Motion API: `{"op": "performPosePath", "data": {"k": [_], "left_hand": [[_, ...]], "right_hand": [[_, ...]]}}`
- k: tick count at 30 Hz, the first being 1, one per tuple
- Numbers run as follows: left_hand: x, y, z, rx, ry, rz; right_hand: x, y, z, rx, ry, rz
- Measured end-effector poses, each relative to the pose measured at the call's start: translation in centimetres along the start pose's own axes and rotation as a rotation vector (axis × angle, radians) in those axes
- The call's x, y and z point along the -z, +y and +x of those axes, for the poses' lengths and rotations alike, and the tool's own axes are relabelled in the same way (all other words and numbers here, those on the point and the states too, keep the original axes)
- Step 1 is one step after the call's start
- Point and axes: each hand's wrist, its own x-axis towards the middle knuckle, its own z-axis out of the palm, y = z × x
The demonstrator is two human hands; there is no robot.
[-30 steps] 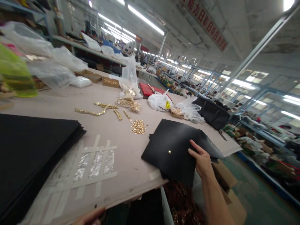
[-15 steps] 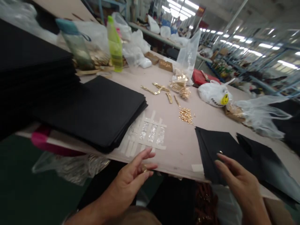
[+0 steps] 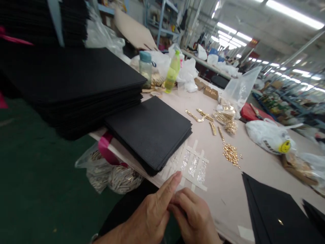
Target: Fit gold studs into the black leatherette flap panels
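My left hand [image 3: 153, 211] and my right hand [image 3: 194, 211] meet at the table's front edge. The left fingers are long and pressed together, and the right fingertips curl in against them. Whatever is between the hands is hidden. Just beyond the fingertips lie clear plastic strips [image 3: 193, 166] fixed down with pale tape. A stack of black sheets [image 3: 152, 132] is to the left of them. On the right, black sheets [image 3: 269, 206] carry one small gold piece [image 3: 280, 222]. Farther back is a pile of small gold pieces [image 3: 231, 154].
A tall pile of black sheets [image 3: 76, 78] rises at the left. Gold chain lengths [image 3: 205, 115], a green bottle [image 3: 172, 73], a blue-lidded bottle [image 3: 145, 67] and a small cardboard box [image 3: 210, 92] stand farther back. A white plastic bag [image 3: 266, 135] sits at the right.
My right hand has left the black sheets on the right and come over to my left hand. The small gold piece stays on those sheets. The view has turned left.
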Motion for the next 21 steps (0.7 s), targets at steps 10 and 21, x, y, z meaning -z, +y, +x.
{"op": "performPosePath", "data": {"k": [10,21], "left_hand": [[4.7,-0.4,-1.1,0.628,0.317,-0.836],[7.7,-2.9,-1.2,0.701,0.529,-0.835]], "right_hand": [[2.6,-1.1,11.8,0.03,0.237,-0.229],[1.3,-2.4,16.3,0.102,-0.23,-0.377]]}}
